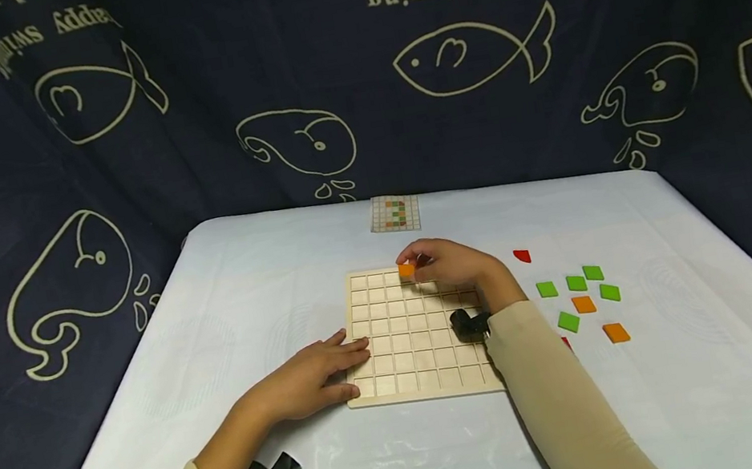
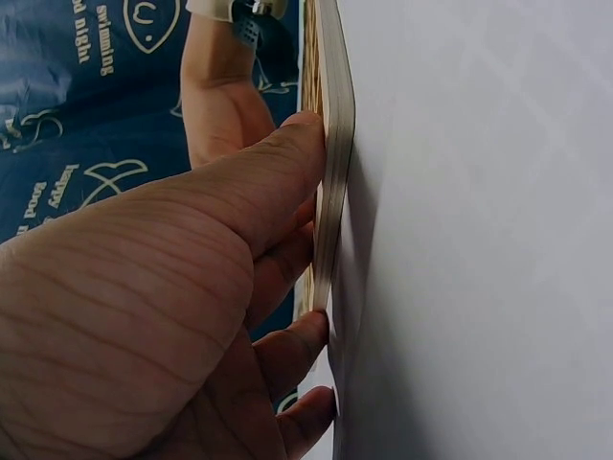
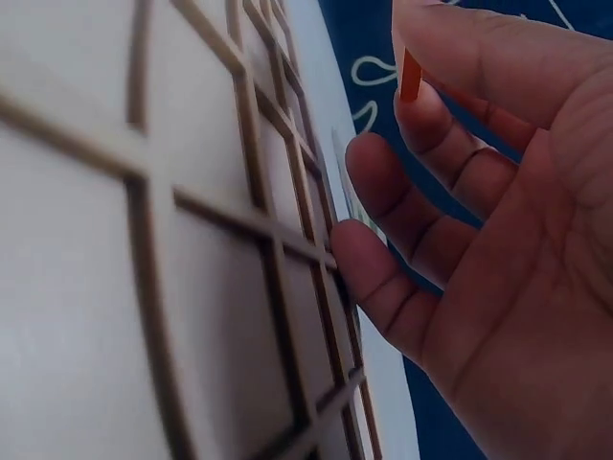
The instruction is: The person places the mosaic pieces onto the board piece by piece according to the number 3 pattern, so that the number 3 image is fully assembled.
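Fingers spread and extended, the left hand [image 1: 310,378] rests on the left edge of the wooden grid board [image 1: 401,342]. Right of the board lie two loose orange tiles [image 1: 616,333], five green tiles [image 1: 568,322] and two red pieces [image 1: 522,256], one partly hidden by the right sleeve [image 1: 552,386]. Over the board's far edge, the right hand [image 1: 449,262] pinches an orange tile [image 1: 406,270]. Beyond the board lies a patterned card [image 1: 395,215], then a dark blue curtain [image 1: 355,43].
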### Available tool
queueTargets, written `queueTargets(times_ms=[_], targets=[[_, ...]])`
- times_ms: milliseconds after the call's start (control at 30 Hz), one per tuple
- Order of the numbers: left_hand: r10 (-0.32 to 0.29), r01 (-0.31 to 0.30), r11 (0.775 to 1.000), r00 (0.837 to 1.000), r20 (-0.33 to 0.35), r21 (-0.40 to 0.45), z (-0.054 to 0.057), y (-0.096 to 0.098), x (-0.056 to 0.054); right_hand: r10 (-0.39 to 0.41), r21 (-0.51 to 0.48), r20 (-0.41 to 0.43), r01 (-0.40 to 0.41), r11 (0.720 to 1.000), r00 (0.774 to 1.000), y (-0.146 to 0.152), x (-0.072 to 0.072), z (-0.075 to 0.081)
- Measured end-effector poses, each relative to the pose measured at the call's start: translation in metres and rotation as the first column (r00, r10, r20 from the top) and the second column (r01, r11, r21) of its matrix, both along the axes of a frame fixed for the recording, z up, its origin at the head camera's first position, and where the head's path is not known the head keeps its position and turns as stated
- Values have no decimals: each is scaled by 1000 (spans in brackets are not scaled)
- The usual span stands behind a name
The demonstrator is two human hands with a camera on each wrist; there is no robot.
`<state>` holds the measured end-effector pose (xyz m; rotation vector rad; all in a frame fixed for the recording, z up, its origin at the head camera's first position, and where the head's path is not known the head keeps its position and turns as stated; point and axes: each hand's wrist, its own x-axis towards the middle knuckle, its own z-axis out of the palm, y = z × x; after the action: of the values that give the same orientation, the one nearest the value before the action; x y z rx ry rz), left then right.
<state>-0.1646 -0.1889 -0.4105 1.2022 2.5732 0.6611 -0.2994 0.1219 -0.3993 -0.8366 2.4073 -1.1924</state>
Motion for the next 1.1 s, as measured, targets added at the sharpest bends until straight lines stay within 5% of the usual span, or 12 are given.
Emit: queueTargets(times_ms=[700, 1100], targets=[[17, -16, 1000, 1000, 14, -20, 1, 1, 1, 36, 126, 32, -40, 991, 999, -26, 0, -7], [4, -4, 1000, 1000, 20, -4, 2, 1, 2, 64, 111, 60, -70, 991, 996, -29, 1, -9]])
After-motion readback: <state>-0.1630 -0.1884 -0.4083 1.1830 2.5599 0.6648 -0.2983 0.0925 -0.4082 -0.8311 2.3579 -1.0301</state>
